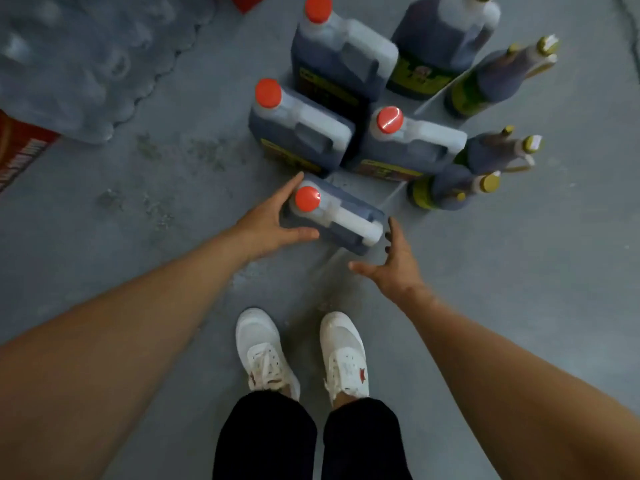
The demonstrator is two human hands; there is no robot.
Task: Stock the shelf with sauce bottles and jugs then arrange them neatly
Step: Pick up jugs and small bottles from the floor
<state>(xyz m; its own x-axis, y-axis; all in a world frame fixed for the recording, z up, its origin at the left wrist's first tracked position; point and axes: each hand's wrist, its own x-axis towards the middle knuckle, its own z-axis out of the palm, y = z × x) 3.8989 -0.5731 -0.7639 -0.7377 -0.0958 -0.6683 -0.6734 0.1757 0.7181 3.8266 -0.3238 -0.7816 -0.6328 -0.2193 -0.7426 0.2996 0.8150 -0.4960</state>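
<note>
jugs stand in a cluster on the grey floor [138, 237], beyond the fingertips of both hands: four red-capped ones, and behind and to the right of them a big jug with a gold cap [446, 36] and several gold-capped bottles [498, 77]. to the far left of the left hand's fingers lies a shrink-wrapped pack [86, 64] and the corner of a red carton [20, 147].

the nearest jug [339, 220] sits between the two hands, dark sauce filling it nearly to the neck, so it should be heavy and will swing if lifted by one corner. its walls look like smooth stiff plastic, likely slippery under a side squeeze alone. the white moulded handle [356, 223] running back from the red cap [307, 199] is the sound place to take hold, with a palm under the base for support.

the left hand [273, 220] is spread around the cap end, fingers along the far side and thumb along the near side, pressing the jug without curling tight. the right hand [391, 265] is open, its fingers [393, 233] just beside the handle's rear end; whether they touch it i cannot tell.
</note>
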